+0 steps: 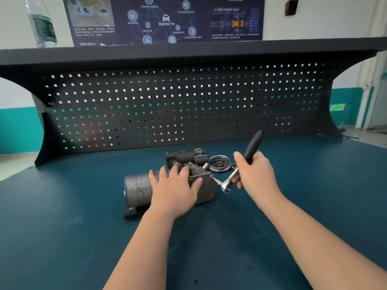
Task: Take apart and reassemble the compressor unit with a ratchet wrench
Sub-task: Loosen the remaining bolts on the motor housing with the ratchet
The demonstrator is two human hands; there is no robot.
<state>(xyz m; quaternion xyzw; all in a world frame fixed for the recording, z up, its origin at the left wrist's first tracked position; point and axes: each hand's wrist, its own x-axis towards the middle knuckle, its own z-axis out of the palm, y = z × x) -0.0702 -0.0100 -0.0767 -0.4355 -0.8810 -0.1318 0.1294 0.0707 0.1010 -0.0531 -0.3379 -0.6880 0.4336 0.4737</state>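
I'm looking down at a dark teal counter (73, 216) backed by a black pegboard (184, 105), with a poster and a water bottle (41, 24) on the shelf above it. The compressor unit (146, 189) lies on its side near the middle of the counter, its grey cylindrical motor end pointing left and its square block end to the right. My left hand (174, 190) lies flat across the top of the unit, fingers spread and straight, pressing it down rather than gripping. Just right of the unit's block end, the ratchet wrench (243, 164) has its socket end seated on a bolt in the face of the block; my right hand (254, 171) has its fingers wrapped around the black handle, which slants up and away. Just behind the unit sit a round metal cover (219, 163) and a dark cylindrical part (186, 156), both loose on the counter. With those pieces already off, I judge the teardown is partly done. I can't tell whether this bolt is being loosened or tightened, so reassembly may not have begun; most of the job looks still ahead.
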